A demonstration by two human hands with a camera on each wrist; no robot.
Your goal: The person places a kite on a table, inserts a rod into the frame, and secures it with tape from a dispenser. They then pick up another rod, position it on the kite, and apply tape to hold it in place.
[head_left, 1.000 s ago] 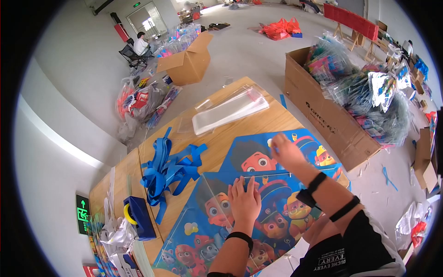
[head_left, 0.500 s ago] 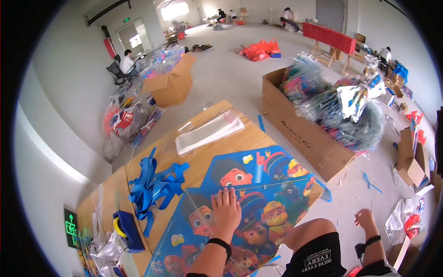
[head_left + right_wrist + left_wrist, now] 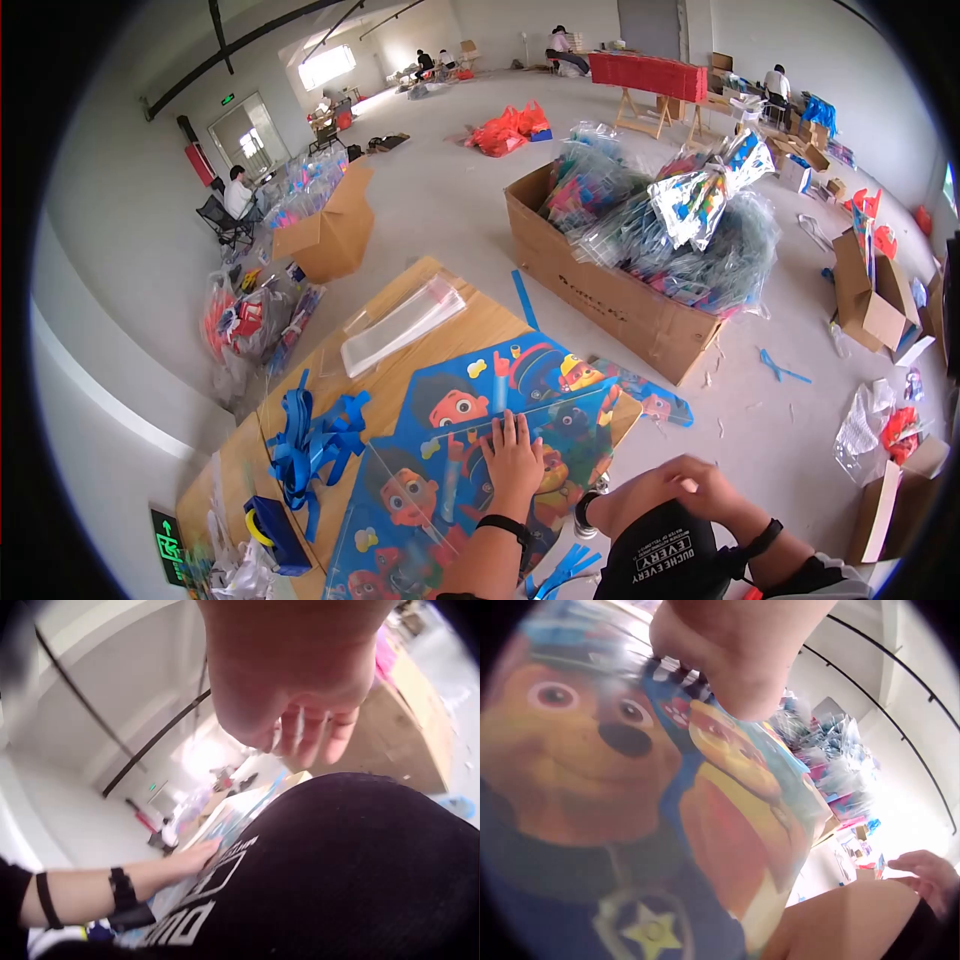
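Observation:
Blue sheets printed with cartoon characters (image 3: 405, 495) lie overlapping at the table's front. My left hand (image 3: 516, 462) rests flat on the upper sheet, fingers spread and pointing away from me. In the left wrist view the printed dog figure (image 3: 592, 750) fills much of the picture beneath the left hand (image 3: 727, 652). Above my bare knee and the black shorts (image 3: 665, 550), my right hand (image 3: 705, 488) hangs with loosely bent fingers and nothing seen in it. The right wrist view shows that hand (image 3: 300, 690) over the black shorts, its fingers hanging down.
Blue ribbons (image 3: 310, 440), clear plastic sleeves (image 3: 400, 325) and a blue tape dispenser (image 3: 278, 535) lie on the wooden table (image 3: 385, 385). Beyond its right edge stands a large carton (image 3: 600, 300) heaped with wrapped packs. Smaller cartons (image 3: 875, 300) stand farther right, with scraps on the floor.
My right hand left the sheets, swung out to the right, and is now back over my lap. My left hand stays on the sheet. The head view has turned to the right.

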